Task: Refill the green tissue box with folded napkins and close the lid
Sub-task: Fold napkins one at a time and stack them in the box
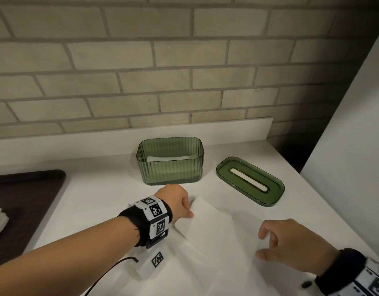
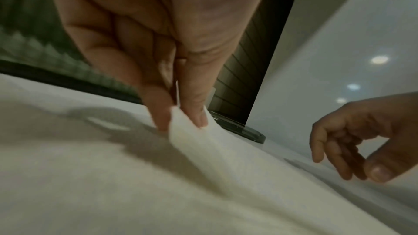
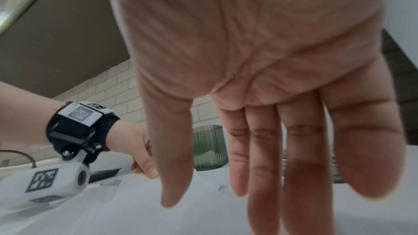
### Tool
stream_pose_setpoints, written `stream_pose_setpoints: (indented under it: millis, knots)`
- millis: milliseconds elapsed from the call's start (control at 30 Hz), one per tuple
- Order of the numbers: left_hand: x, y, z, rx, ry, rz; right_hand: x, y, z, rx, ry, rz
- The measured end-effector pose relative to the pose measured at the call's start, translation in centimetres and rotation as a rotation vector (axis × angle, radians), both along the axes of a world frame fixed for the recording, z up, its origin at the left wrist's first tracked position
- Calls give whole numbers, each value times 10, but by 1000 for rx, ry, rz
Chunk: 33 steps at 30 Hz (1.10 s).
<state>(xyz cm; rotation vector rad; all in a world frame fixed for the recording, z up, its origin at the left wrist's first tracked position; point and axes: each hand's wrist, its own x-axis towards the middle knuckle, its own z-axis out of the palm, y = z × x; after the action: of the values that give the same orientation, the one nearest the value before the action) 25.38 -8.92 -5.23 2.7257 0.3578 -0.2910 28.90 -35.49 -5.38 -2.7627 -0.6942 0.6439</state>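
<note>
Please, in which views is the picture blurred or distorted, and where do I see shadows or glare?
Head view: the brick wall bows from the wide lens, and the corners go dark. Left wrist view: the left hand pinching the napkin is soft with blur, it throws a shadow on the paper, and bright spots of glare sit on the white panel. Right wrist view: the right hand is close and blurred.

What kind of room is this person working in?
Probably a kitchen or a café service corner. A white counter runs along a pale brick wall, a dark tray sits at the left, and an open green tissue box waits beside its lid.
</note>
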Motion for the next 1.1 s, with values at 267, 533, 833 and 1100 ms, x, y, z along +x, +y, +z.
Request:
stream_pose_setpoints:
  millis: [267, 533, 833, 1100]
  knots:
    - [-14, 4, 11, -154, -105, 76, 8, 8, 1, -12, -9, 21]
    - [-22, 46, 36, -368, -72, 96, 10, 6, -9, 80, 84, 13]
    - [-19, 45, 12, -370, -83, 126, 9, 30, 1, 328, 330, 21]
    - [-5, 18, -16, -457, -82, 243, 13, 27, -6, 560, 674, -184]
